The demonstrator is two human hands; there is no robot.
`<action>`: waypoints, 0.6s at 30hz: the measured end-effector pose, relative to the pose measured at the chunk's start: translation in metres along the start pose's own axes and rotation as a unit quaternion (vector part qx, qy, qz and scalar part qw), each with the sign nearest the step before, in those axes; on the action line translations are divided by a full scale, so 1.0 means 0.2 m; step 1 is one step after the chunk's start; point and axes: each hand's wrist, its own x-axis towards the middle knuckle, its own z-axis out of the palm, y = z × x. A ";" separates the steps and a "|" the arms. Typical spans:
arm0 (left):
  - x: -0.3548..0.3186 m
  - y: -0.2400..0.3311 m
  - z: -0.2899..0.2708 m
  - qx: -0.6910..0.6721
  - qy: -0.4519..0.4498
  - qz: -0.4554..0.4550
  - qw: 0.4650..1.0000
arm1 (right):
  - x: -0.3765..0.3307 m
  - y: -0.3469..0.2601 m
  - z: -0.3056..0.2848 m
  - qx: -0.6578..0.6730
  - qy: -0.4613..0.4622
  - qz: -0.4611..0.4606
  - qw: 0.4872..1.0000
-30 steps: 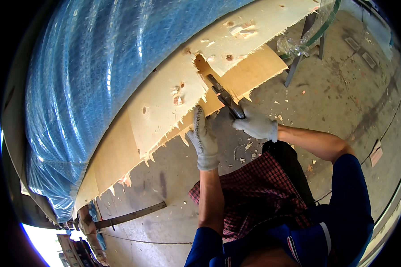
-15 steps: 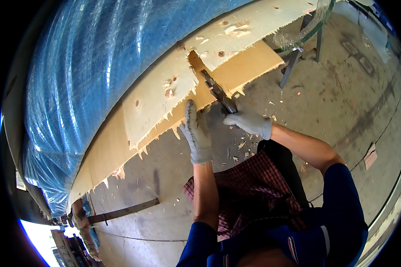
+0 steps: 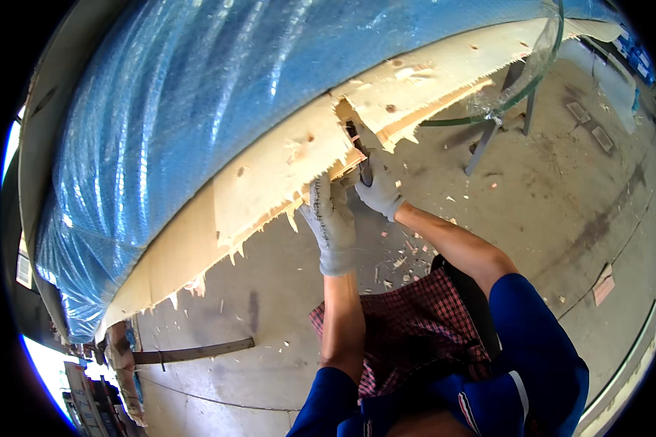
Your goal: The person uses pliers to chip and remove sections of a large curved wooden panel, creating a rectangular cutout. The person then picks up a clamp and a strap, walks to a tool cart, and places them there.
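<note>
A pale plywood panel (image 3: 270, 175) with a ragged, splintered edge runs diagonally across the view, with a notch broken into its edge. My left hand (image 3: 330, 226), in a grey knit glove, is closed on the splintered edge left of the notch; some fingertips are hidden. My right hand (image 3: 379, 191), also gloved, grips a dark metal tool (image 3: 366, 169) that looks like pliers. The tool's head reaches into the notch, against the torn wood, and is partly hidden. Loose chips (image 3: 412, 73) lie on top of the panel.
Blue bubble wrap (image 3: 175, 124) covers the large curved form behind the panel. A metal stand leg (image 3: 481, 149) and a green-edged curved strip (image 3: 536, 91) stand at the far right. A bar (image 3: 197, 353) juts out at lower left. Wood chips (image 3: 401, 262) litter the concrete floor.
My right hand and the tool have moved up and left, closer to the left hand and deeper into the notch. The lower layer's edge appears tilted, and the view has shifted.
</note>
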 end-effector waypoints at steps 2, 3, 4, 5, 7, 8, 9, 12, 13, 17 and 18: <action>0.05 -0.04 0.07 -0.113 -0.015 0.043 0.993 | 0.18 0.07 0.13 0.045 0.038 0.000 0.998; 0.05 -0.05 0.08 -0.001 -0.032 0.098 0.995 | 0.21 0.11 0.16 0.102 0.003 0.016 0.995; 0.05 -0.07 0.09 0.108 -0.051 0.152 0.981 | 0.22 0.17 0.17 0.162 -0.041 0.037 0.985; 0.06 -0.11 0.05 0.236 -0.062 0.228 0.942 | 0.16 0.21 0.18 0.213 -0.086 0.053 0.972; 0.06 -0.15 -0.04 0.476 -0.015 0.390 0.788 | 0.01 0.25 0.12 0.352 -0.241 0.272 0.863; 0.02 -0.18 -0.11 0.384 -0.011 0.249 0.889 | -0.09 0.20 0.06 0.343 -0.282 0.309 0.841; 0.00 -0.15 -0.18 0.399 -0.023 0.213 0.892 | -0.15 0.09 -0.04 0.337 -0.320 0.341 0.817; -0.02 -0.14 -0.23 0.509 -0.070 0.272 0.814 | -0.25 -0.14 -0.34 0.379 -0.282 0.391 0.790; -0.02 -0.16 -0.22 0.479 -0.051 0.268 0.834 | -0.26 -0.12 -0.39 0.349 -0.298 0.345 0.819; -0.05 -0.15 -0.09 0.093 0.074 -0.016 0.993 | -0.25 -0.23 -0.63 0.128 -0.360 0.214 0.899; -0.05 -0.14 -0.03 0.068 0.076 0.004 0.995 | -0.23 -0.26 -0.68 0.082 -0.364 0.203 0.905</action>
